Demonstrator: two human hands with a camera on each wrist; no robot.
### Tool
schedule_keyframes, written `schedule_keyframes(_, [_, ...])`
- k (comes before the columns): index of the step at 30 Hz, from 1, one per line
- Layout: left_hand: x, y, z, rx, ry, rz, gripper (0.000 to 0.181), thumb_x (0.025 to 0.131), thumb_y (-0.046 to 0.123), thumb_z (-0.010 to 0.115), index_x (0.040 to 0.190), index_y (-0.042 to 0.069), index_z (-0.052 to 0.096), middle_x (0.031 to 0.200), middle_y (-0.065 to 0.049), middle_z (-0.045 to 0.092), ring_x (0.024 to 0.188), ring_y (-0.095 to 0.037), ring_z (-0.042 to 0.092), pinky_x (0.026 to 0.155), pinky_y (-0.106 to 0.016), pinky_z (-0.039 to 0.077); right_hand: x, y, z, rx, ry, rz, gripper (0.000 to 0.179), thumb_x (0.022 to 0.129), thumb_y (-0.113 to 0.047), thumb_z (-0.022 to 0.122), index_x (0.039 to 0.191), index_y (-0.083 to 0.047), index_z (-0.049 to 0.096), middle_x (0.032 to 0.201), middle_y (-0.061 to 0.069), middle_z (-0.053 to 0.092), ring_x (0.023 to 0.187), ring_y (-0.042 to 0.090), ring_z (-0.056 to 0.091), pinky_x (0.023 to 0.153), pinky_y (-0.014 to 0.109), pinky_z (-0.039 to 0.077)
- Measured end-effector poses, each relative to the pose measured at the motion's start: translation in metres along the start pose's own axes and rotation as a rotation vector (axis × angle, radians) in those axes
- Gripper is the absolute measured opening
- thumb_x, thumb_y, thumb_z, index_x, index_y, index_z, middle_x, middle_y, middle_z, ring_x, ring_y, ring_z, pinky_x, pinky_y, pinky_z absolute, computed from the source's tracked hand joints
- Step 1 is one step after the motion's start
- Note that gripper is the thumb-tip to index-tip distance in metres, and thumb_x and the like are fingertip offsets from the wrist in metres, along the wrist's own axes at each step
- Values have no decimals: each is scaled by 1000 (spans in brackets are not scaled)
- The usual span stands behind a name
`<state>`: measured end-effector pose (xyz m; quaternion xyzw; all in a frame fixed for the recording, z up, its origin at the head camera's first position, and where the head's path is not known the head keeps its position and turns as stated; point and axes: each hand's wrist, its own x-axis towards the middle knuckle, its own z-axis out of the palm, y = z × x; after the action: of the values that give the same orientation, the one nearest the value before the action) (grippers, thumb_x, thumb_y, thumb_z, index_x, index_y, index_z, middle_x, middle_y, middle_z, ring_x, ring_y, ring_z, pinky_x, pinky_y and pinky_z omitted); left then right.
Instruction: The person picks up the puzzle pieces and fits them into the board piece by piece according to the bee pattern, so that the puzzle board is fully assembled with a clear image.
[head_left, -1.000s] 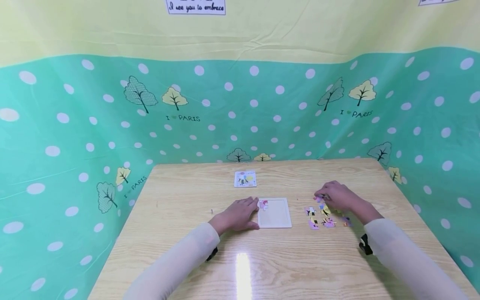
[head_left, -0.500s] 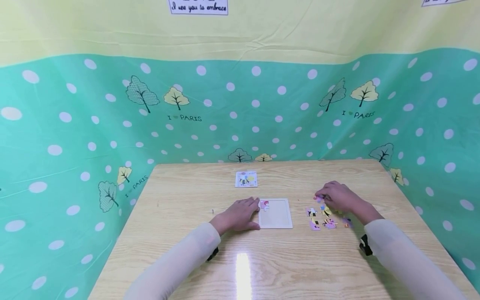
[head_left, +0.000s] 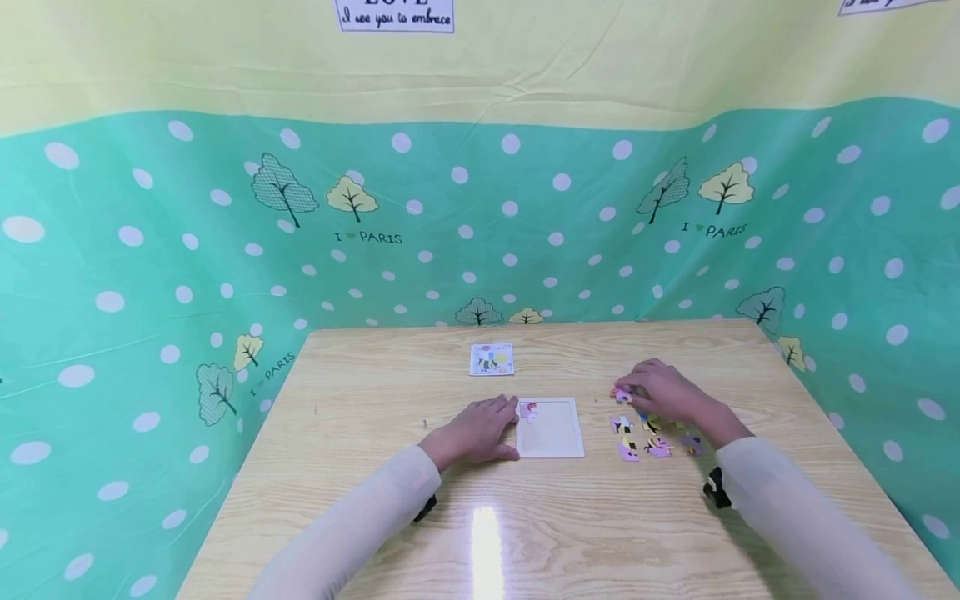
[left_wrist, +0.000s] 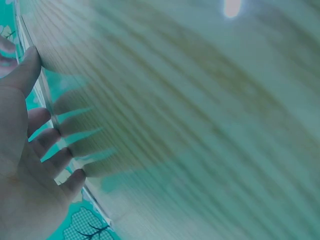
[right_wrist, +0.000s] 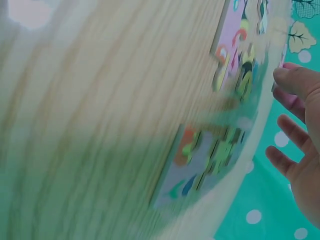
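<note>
In the head view, a pale square puzzle tray (head_left: 551, 435) lies mid-table with one puzzle piece (head_left: 528, 411) in its upper left corner. My left hand (head_left: 478, 431) touches the tray's left edge, thumb and fingers spread apart. To the right, my right hand (head_left: 666, 395) pinches a pink puzzle piece (head_left: 622, 395) between thumb and fingertips. Several loose pieces (head_left: 658, 447) lie just below that hand, some partly covered by it. The right wrist view has more loose pieces (right_wrist: 200, 160) on the wood, with the right thumb and index finger closed at the upper right.
A small picture card (head_left: 492, 359) with a bee lies behind the tray. A tiny object (head_left: 424, 423) sits left of the left hand. Green dotted cloth (head_left: 510, 217) hangs around the back and sides of the wooden table (head_left: 375, 383).
My right hand has shifted left towards the tray, carrying the pink puzzle piece away from the other loose pieces. The left hand stays at the tray's edge.
</note>
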<state>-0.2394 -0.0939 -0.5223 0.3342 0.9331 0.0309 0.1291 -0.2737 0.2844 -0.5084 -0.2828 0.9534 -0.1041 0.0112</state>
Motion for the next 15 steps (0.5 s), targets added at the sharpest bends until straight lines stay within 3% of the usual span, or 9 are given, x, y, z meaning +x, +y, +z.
schedule_keyframes(5, [0, -1, 0, -5, -1, -2, 89, 92, 64, 62, 158, 10, 36, 168, -9, 30, 155, -28, 31, 125, -49, 33, 7, -4, 5, 11, 2, -20, 32, 94, -18, 72, 126, -12, 72, 114, 7, 72, 117, 38, 60, 99, 62, 50])
schedule_keyframes(15, [0, -1, 2, -1, 5, 2, 86, 92, 64, 62, 155, 11, 40, 168, -9, 30, 155, -28, 31, 125, -48, 33, 18, -20, 10, 93, -8, -31, 33, 96, -20, 71, 128, -13, 71, 112, 5, 70, 115, 35, 60, 101, 60, 50])
